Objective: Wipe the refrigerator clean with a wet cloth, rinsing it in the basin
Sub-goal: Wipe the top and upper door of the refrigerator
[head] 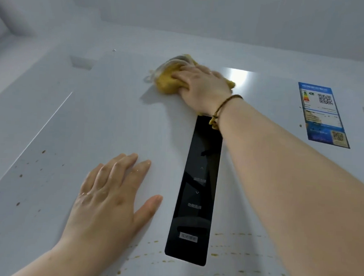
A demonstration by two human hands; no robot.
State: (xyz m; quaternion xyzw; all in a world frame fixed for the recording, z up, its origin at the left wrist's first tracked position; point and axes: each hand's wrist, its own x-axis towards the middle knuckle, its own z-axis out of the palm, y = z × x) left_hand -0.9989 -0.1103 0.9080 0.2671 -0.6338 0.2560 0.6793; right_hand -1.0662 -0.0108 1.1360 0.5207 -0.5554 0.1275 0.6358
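White refrigerator door (114,123), brown specks (241,235) low down — wiping step in hand near the top, right hand (200,86) pressing the yellow cloth (167,82) there, fingers curled over it, left hand (110,197) flat, fingers spread, holding nothing — next, probably down to those specks.

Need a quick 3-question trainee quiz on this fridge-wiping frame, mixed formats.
1. True or false: the left hand holds the yellow cloth.
2. Where is the cloth relative to the black control panel? A: past its top end. B: below its bottom end. C: over its middle.
3. Fill in: brown specks dot the refrigerator door; the blue sticker at its right is an energy ____.

Key: 1 false, the right hand grips it; 2 A; 3 label.
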